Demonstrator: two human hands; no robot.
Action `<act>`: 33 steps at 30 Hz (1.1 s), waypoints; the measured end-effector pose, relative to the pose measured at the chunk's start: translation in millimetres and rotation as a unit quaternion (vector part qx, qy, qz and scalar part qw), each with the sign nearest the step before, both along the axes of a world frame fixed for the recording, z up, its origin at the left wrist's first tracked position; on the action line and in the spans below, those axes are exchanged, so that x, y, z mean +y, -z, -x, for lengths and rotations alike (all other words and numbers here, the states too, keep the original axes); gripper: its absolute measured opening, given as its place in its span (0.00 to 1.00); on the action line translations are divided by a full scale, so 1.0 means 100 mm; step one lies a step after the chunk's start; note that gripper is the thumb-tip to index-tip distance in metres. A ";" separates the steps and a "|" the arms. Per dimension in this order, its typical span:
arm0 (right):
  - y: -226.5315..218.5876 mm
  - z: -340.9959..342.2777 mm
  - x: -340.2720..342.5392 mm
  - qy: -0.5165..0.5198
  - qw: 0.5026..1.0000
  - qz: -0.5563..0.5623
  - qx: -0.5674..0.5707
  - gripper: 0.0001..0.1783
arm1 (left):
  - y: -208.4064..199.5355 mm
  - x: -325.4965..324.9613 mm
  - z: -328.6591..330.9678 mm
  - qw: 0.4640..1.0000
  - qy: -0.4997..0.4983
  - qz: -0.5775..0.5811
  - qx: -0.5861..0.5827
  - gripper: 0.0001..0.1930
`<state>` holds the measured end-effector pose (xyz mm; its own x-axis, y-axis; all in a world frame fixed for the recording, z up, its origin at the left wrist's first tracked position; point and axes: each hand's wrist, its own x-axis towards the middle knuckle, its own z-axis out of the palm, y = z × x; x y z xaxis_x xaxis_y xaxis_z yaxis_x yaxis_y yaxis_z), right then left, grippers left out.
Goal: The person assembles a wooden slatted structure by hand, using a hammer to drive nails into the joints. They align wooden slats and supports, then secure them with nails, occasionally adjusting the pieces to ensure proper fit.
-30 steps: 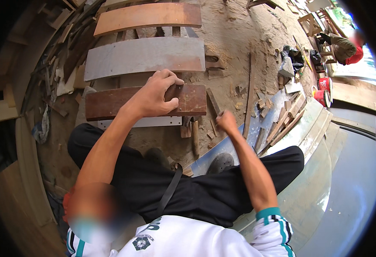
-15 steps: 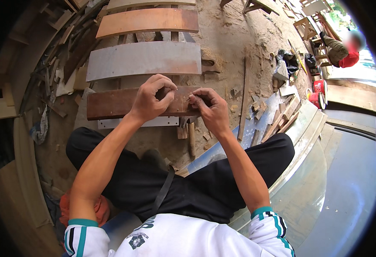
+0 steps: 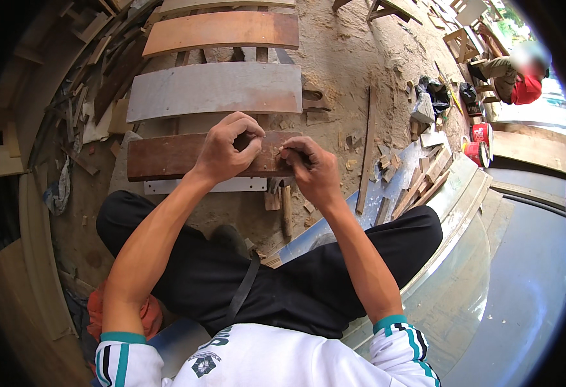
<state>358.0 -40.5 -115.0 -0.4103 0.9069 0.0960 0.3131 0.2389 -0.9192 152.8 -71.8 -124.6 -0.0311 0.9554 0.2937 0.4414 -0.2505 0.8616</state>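
A reddish-brown wooden board (image 3: 167, 157) lies crosswise in front of me, the nearest of a row of slats. Over its middle, my left hand (image 3: 229, 143) is closed, thumb and forefinger tips pinched together. Whatever sits between those tips is too small to make out. My right hand (image 3: 312, 169) is at the board's right end, its fingers curled and the thumb against the forefinger. A tiny object seems to be in that pinch, but its kind does not show. Just beyond the board is a grey slat (image 3: 215, 90).
An orange-brown slat (image 3: 221, 32) lies farther up the row. Wood offcuts (image 3: 425, 177) are heaped at the right, by red tins (image 3: 477, 153) and a blue-grey sheet (image 3: 528, 277). Scrap wood (image 3: 112, 84) lines the left. Another person in red (image 3: 526, 88) sits at the far right.
My right hand has shifted slightly left and down, nearer to my left hand. The left hand has stayed nearly in place. The other person at the far right has moved a little.
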 end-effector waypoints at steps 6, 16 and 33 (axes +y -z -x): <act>0.00 0.01 0.00 -0.003 1.000 -0.027 -0.010 0.06 | -0.01 0.00 0.00 1.000 0.004 -0.006 0.002 0.05; 0.01 0.01 0.00 -0.010 0.998 -0.055 -0.013 0.06 | 0.00 0.00 0.00 1.000 0.009 -0.003 -0.002 0.05; 0.04 0.03 -0.02 -0.034 0.985 -0.157 -0.069 0.12 | -0.03 0.01 0.00 1.000 0.017 0.008 -0.001 0.04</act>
<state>355.0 -42.4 -118.6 -0.4984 0.8111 0.3061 0.4034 0.5295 -0.7463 152.9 -71.2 -121.2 0.0009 0.9603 0.2788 0.4317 -0.2519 0.8661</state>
